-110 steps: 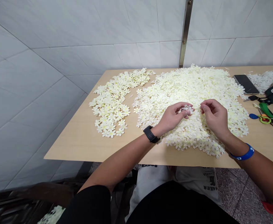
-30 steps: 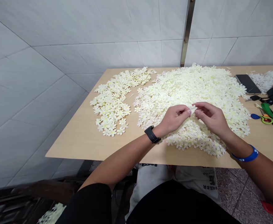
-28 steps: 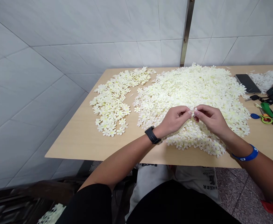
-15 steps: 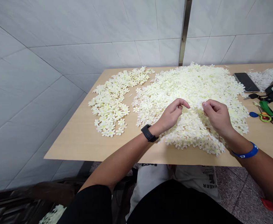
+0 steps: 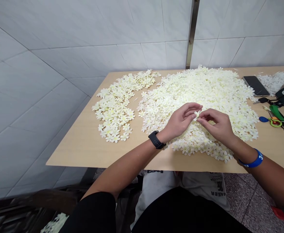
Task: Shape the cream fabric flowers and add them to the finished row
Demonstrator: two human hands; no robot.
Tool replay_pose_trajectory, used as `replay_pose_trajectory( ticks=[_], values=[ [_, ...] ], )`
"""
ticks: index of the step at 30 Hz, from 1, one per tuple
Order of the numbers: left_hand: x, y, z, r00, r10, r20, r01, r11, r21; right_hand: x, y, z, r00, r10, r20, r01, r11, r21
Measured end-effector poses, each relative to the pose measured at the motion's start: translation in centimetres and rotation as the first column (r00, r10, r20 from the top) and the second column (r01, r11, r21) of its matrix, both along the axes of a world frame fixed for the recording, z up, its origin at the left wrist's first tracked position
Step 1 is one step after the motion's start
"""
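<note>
Two flower heaps (image 5: 212, 87) lie on a tan table (image 5: 83, 142) beside tiled walls (image 5: 83, 24).

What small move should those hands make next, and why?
Perhaps the left hand should close lightly on the white flower to steady it: it sits between both hands, the right hand seems to pinch it, and the left is loosely curved.

The worktop (image 5: 83, 145) carried a broad heap of pale flowers (image 5: 205, 87), a smaller curved band of flowers (image 5: 114, 111) to its left and, rightward, a dark phone (image 5: 255, 86), white slivers (image 5: 273, 81) and a blue tag (image 5: 263, 119).
</note>
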State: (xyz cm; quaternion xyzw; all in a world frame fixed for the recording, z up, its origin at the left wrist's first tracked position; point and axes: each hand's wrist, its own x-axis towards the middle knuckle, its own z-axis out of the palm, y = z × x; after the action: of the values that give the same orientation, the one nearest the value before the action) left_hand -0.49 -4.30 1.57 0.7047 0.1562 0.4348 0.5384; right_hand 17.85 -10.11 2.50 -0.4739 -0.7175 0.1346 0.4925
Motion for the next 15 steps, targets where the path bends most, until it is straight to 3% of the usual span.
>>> replay_pose_trajectory(
  ticks=[9,15],
  values=[
    [-0.01,0.01,0.37,0.983,0.179,-0.03,-0.181,0.983,-0.041,0.27,0.14,-0.78,0.993,0.03,-0.111,-0.043,0.992,-0.116],
    [-0.12,-0.1,0.81,0.967,0.234,-0.1,-0.222,0.968,0.118,0.12,-0.09,-0.17,0.986,0.013,-0.165,-0.033,0.992,-0.119]
  ],
)
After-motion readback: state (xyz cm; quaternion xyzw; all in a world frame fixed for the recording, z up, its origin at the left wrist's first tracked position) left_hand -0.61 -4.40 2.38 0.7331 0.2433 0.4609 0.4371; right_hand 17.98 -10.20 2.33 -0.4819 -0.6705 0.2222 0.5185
